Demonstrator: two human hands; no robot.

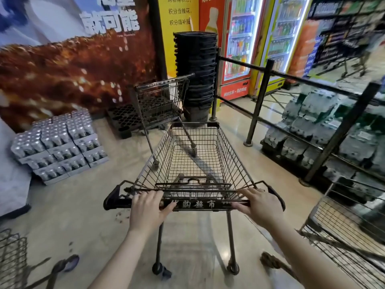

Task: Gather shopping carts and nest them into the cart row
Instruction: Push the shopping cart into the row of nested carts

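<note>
An empty dark wire shopping cart (193, 155) stands right in front of me, its handle bar (200, 204) printed with white characters. My left hand (149, 209) grips the left part of the bar and my right hand (257, 205) grips the right part. A second wire cart (160, 101) stands just beyond its front end, near the poster wall, angled to the left. Parts of two more carts show at the bottom left (12, 261) and bottom right (350, 232).
A tall stack of black shopping baskets (195, 74) stands behind the far cart. Shrink-wrapped can packs (60, 142) sit on the floor at left. A black railing (260, 101) with bottled-water packs (312, 130) behind it lines the right side. Drink fridges (241, 44) stand at the back.
</note>
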